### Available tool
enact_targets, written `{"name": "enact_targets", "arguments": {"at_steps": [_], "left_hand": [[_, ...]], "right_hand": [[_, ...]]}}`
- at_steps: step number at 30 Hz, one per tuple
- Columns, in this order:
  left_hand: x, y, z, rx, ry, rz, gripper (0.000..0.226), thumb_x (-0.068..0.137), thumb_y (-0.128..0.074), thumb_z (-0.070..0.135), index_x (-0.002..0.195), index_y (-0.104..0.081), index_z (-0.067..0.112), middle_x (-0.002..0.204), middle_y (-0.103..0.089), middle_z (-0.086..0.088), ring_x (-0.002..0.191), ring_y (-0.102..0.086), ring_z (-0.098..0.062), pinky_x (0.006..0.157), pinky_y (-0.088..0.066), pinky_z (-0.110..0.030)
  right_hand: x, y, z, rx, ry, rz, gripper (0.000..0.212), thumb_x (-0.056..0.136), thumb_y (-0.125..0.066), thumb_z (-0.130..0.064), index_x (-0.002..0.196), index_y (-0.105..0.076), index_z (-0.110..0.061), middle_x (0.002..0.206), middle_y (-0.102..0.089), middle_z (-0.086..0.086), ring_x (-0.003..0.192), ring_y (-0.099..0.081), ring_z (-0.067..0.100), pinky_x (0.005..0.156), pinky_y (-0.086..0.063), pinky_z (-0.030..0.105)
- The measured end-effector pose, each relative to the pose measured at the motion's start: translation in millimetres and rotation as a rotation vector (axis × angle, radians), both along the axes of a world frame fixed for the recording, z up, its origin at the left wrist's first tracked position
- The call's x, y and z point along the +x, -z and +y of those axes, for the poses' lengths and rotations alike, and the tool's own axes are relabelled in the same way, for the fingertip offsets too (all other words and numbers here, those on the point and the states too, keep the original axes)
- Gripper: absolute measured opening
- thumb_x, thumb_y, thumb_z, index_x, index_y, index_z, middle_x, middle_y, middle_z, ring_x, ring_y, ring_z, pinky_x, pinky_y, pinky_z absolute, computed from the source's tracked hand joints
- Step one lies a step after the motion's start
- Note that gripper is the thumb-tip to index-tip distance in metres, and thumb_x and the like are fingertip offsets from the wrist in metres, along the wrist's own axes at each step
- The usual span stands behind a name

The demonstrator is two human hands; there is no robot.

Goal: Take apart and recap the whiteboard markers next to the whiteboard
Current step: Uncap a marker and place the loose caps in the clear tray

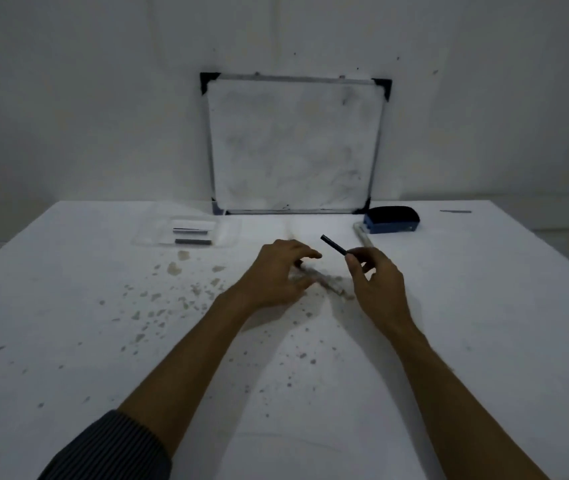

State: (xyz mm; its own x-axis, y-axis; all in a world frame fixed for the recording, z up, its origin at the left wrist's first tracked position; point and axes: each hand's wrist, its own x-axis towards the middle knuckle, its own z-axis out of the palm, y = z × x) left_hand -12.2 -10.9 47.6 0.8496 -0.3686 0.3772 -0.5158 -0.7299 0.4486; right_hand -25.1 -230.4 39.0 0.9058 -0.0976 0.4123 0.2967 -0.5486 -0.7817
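My right hand (376, 282) pinches a short black marker cap (333, 244) between thumb and forefinger, the cap pointing up and to the left. A pale marker body (324, 281) lies blurred on the white table (483, 323), between both hands. My left hand (281, 271) hovers over its left end with fingers curled and spread; whether it touches the body I cannot tell. The whiteboard (293, 147) leans against the wall at the back. A clear tray (189, 233) left of the board holds two more markers with dark caps. Another pale marker (362, 237) lies by the eraser.
A blue and black eraser (392, 220) sits at the board's right corner. A thin dark strip (456, 211) lies at the far right of the table. Grey stains speckle the table on the left and in the middle.
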Motion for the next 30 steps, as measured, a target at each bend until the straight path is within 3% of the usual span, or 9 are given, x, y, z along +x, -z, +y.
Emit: {"name": "enact_targets", "arguments": {"at_steps": [5,8,11,15,18,21,27,30], "left_hand": [[19.7,14.5,-24.8,0.177,0.081,0.019,0.043,0.090,-0.063,0.059,0.126,-0.071,0.037,0.132,-0.067,0.013,0.130,-0.052,-0.011,0.112,-0.028,-0.036],[23.5,17.4,-28.6,0.192,0.064,0.010,0.038,0.092,-0.062,0.062,0.116,-0.077,0.036,0.124,-0.069,0.017,0.127,-0.053,-0.008,0.113,-0.031,-0.040],[29.3,9.9,-30.6,0.181,0.045,-0.028,0.034,0.095,-0.065,0.054,0.114,-0.078,0.029,0.125,-0.073,0.011,0.136,-0.051,-0.015,0.111,-0.024,-0.032],[31.2,-23.1,-19.1,-0.137,-0.012,-0.042,0.029,0.095,-0.070,0.047,0.111,-0.080,0.026,0.117,-0.077,0.011,0.133,-0.054,-0.008,0.111,-0.029,-0.015],[13.4,-47.7,-3.4,-0.267,-0.070,0.027,0.024,0.097,-0.067,0.052,0.107,-0.078,0.033,0.106,-0.077,0.017,0.113,-0.065,0.000,0.096,-0.048,-0.022],[-8.5,-49.0,15.6,-0.369,-0.153,0.125,0.029,0.099,-0.061,0.058,0.105,-0.074,0.032,0.091,-0.079,0.013,0.094,-0.072,0.001,0.084,-0.047,-0.015],[-28.7,-12.5,45.3,-0.700,-0.183,0.303,0.037,0.102,-0.062,0.045,0.108,-0.075,0.011,0.086,-0.074,-0.014,0.081,-0.078,-0.027,0.074,-0.063,-0.038],[-29.7,-2.9,43.7,-0.881,-0.208,0.350,0.041,0.096,-0.066,0.046,0.103,-0.076,0.007,0.083,-0.070,-0.013,0.076,-0.075,-0.030,0.071,-0.062,-0.041]], "right_hand": [[3.4,8.9,-17.3,0.220,0.058,0.102,0.012,0.102,-0.060,-0.029,0.109,-0.067,-0.023,0.095,-0.066,-0.010,0.085,-0.061,-0.002,0.073,-0.044,0.012],[3.4,7.6,-15.1,0.235,0.032,0.111,0.016,0.101,-0.060,-0.030,0.111,-0.069,-0.020,0.096,-0.067,-0.009,0.085,-0.060,-0.005,0.069,-0.042,0.003],[4.2,5.8,-11.4,0.266,0.011,0.129,0.019,0.102,-0.059,-0.032,0.114,-0.069,-0.021,0.098,-0.067,-0.011,0.088,-0.060,-0.004,0.066,-0.044,0.000],[3.1,-2.0,-6.8,0.525,-0.026,0.164,0.017,0.102,-0.058,-0.032,0.112,-0.068,-0.022,0.099,-0.073,-0.009,0.090,-0.064,-0.002,0.068,-0.048,0.004],[-1.9,-6.2,5.3,0.635,-0.088,0.234,0.025,0.102,-0.058,-0.035,0.118,-0.069,-0.020,0.101,-0.073,-0.010,0.089,-0.064,0.005,0.074,-0.049,0.016],[-2.8,0.1,23.7,0.697,-0.179,0.284,0.028,0.100,-0.061,-0.037,0.120,-0.071,-0.020,0.102,-0.075,-0.006,0.091,-0.065,0.011,0.078,-0.051,0.024],[20.8,-13.2,62.8,0.909,-0.227,0.448,0.018,0.092,-0.074,-0.025,0.108,-0.077,-0.016,0.096,-0.073,-0.001,0.088,-0.060,0.014,0.078,-0.050,0.029],[36.8,-11.8,76.6,1.014,-0.258,0.484,0.027,0.088,-0.079,-0.022,0.114,-0.077,-0.012,0.095,-0.072,-0.002,0.087,-0.059,0.014,0.079,-0.050,0.029]]}}
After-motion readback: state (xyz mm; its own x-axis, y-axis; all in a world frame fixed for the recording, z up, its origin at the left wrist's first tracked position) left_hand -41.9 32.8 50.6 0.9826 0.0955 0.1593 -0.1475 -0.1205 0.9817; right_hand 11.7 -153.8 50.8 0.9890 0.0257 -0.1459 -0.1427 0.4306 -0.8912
